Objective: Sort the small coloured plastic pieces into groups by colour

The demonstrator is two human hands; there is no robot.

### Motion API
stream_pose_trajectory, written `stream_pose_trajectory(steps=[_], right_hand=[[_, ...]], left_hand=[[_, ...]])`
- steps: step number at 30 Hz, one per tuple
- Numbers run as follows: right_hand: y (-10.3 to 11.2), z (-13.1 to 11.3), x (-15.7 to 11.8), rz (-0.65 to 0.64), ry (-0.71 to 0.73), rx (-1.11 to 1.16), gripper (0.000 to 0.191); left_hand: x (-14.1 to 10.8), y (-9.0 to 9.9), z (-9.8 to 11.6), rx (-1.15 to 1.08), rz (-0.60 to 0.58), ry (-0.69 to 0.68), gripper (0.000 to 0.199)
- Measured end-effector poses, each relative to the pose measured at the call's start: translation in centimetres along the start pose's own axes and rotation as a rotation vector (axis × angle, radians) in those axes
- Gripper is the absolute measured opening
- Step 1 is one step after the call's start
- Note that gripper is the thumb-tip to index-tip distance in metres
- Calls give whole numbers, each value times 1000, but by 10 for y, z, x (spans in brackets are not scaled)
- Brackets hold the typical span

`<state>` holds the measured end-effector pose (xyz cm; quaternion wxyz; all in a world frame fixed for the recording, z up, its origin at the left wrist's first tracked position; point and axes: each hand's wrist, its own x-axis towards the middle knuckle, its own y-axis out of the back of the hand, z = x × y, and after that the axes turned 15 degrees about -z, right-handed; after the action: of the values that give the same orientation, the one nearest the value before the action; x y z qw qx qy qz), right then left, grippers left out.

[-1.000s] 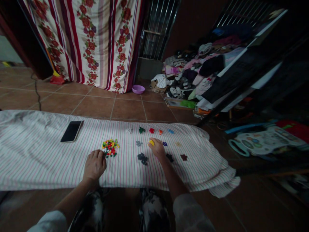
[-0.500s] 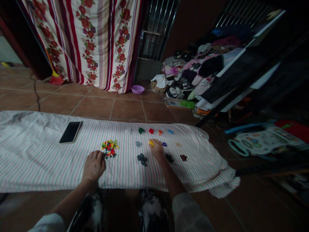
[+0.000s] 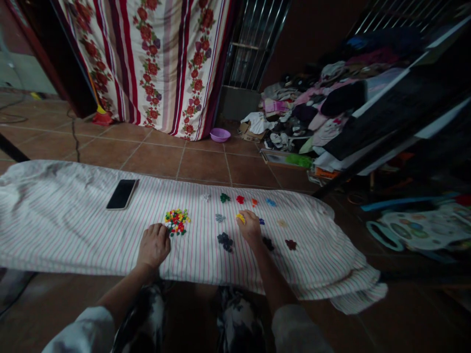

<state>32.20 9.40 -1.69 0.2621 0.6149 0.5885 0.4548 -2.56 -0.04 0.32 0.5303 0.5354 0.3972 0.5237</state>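
In the head view, I see the person's left hand [image 3: 154, 243] resting on the striped cloth [image 3: 198, 260], fingers bent, at the near left edge of the mixed pile [image 3: 178, 221]; whether it pinches anything, I can't tell. The right hand [image 3: 250, 227] is at the yellow bits [image 3: 240, 218], its fingers drawn in close over them, though I can't make out a grip. Grey bits [image 3: 220, 217] lie to its left, red bits [image 3: 240, 199] beyond, brown bits [image 3: 291, 244] off to the right.
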Motion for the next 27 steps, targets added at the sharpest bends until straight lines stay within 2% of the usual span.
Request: stream_pose_trajectory(steps=[4,7,12,18,22,27], right_hand=[[5,-19,3,30,36,46,30],[-1,-42,5,-19,91,104,27],[-24,-92,4,-258,173,163,24],[-44,-142,5,-507,157,43,19],[-48,-162,7,-535,78,-27,19],[-53,-171,7,-516,38,-101,17]], left_hand=[[0,0,0,3,-6,7,12],[0,0,0,6,-6,8,12],[0,2,1,8,-20,13,13],[0,1,2,7,-37,28,11],[0,1,2,9,-31,33,10],[0,1,1,6,-26,22,9]])
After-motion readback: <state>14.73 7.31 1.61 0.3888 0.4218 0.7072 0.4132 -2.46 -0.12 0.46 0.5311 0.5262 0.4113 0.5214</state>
